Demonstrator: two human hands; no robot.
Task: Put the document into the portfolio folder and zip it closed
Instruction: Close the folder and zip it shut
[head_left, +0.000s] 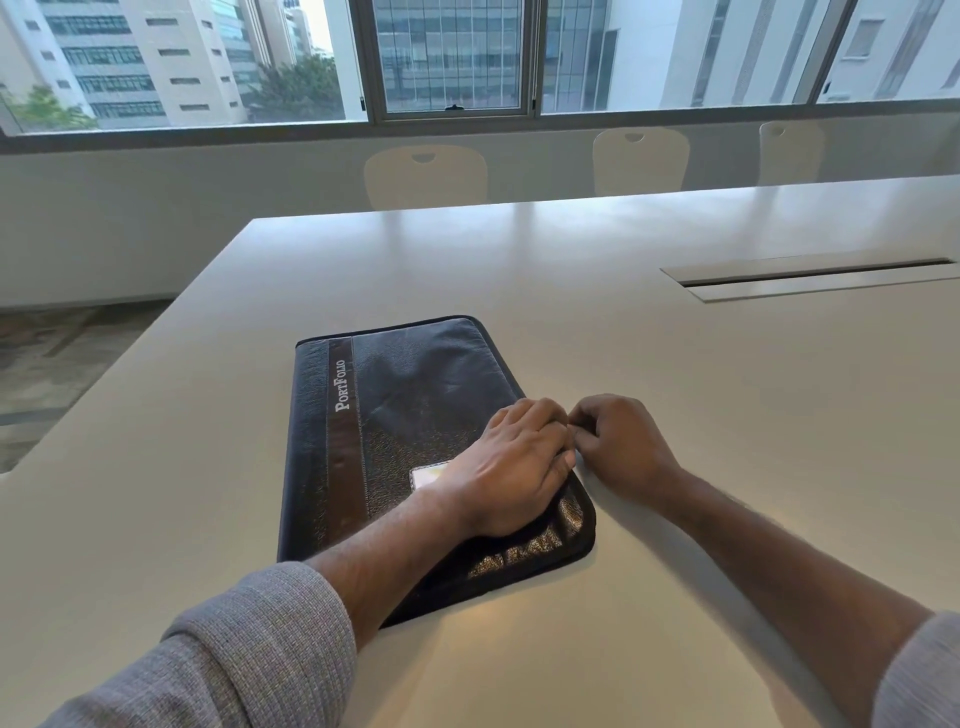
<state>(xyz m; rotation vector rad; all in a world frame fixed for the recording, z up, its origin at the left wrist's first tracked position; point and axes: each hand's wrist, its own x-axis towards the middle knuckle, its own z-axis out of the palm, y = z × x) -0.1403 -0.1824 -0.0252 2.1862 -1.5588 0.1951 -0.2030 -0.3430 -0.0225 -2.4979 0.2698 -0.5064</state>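
Portfolio folder (415, 415) lies closed and flat on the white desk (675, 415), near its left edge. Left hand (511, 467) presses palm-down on the folder's right side, fingers fairly straight. Just beside it, right hand (621, 441) curls at the folder's right edge, fingertips pinching something too small to identify.

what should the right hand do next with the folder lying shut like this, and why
Probably keep drawing the zipper along the folder's right edge. The right hand is pinched at that edge, seemingly on the pull, though it is hidden, while the left hand presses the cover flat.
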